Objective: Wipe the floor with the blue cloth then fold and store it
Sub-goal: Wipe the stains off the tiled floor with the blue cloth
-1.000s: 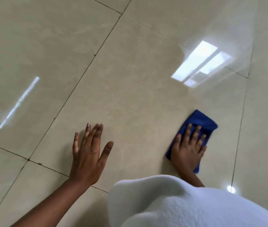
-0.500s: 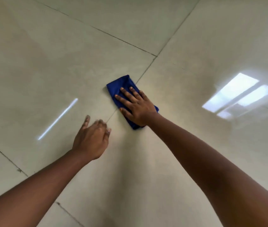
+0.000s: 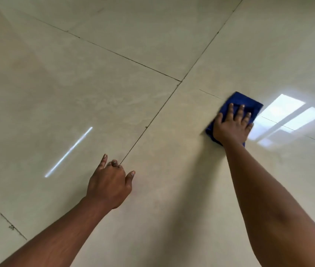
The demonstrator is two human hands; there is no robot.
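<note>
The right hand [image 3: 231,126] lay flat on the blue cloth [image 3: 237,102], palm down, its fingers [image 3: 229,110] spread and pressing the fabric against the floor [image 3: 75,89] rather than gripping it. The cloth was folded into a small pad, and its far edge and left corner showed beyond the fingertips while the rest sat hidden under the palm. It rested on a beige, glossy tile to the right of the point where four grout lines [image 3: 180,81] met, touching a thin dark line that ran off to the right. Just beside the cloth on its right lay a bright window reflection [image 3: 287,116], split into pale panes on the shiny surface. The right arm reached out long from the lower right corner of the view.

The left hand [image 3: 110,184] held nothing; it was loosely open, with fingers half curled and thumb out to the side, set on or just above the tile nearer the person, well apart from the cloth. Whether its palm bore on the floor could not be told. Its fingertips sat at the near end of a diagonal grout line. To its left a narrow streak of reflected light [image 3: 69,152] slanted across the tile
</note>
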